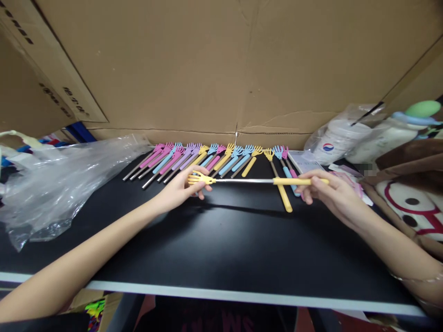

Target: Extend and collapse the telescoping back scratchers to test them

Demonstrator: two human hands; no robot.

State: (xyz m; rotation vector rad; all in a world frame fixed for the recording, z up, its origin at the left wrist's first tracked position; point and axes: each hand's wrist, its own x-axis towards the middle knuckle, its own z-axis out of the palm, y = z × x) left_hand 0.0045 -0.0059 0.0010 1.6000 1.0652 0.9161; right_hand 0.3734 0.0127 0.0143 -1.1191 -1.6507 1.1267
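A yellow back scratcher [245,180] with a bare metal rod is held level above the black table, its shadow falling below. My left hand [183,186] is closed around its claw-shaped head. At the other end, my right hand [328,189] pinches the yellow grip. Behind them lies a row of back scratchers [183,157] in pink, purple, blue and yellow, claws toward the cardboard. Another yellow back scratcher [284,196] lies under the held one, extended. Beside it, near my right hand, are a blue back scratcher [286,173] and a pink back scratcher [290,168].
A clear plastic bag [76,180] lies on the left of the black table [221,249]. On the right stand a bagged white cup [341,138], a bottle with a green top [411,124] and a brown plush item [408,198]. A cardboard wall [194,64] closes the back.
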